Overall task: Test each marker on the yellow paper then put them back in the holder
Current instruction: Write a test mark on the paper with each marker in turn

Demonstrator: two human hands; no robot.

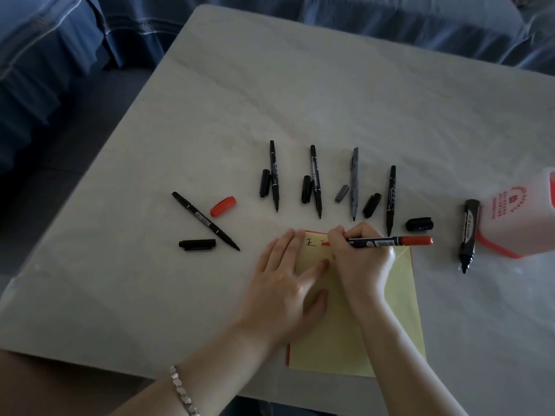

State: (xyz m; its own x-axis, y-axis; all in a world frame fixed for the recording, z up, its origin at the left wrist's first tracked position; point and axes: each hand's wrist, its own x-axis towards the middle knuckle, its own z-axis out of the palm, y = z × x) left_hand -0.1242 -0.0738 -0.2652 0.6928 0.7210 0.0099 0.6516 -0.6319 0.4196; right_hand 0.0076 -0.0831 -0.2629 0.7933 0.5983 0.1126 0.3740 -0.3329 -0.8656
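Just right of the frame's centre, a red-ended marker [390, 241] is being pinched by the curled fingers and thumb of the right hand [357, 259]. Its writing end is being pressed to the top of the yellow paper [399, 295], where a red mark [326, 243] is showing beside a black mark [309, 243]. The sheet is being held down by the left hand [285, 283], whose fingers are lying straight and flat across its left edge. A silver bracelet [183, 391] is being worn on that wrist at the lower left. Above the hands, four uncapped markers [316, 181], three black and one grey, are lying in a row across the middle of the frame, each with a cap beside it. Further left, a fifth black marker [205, 221] is lying aslant between a red cap [222, 206] above it and a black cap [197, 244] below. At the right, a thick black marker [468, 232] is lying uncapped just beside the white holder [522, 217] with red print, which is being cut off by the frame's right edge. Everything is being borne by a pale table [330, 100].
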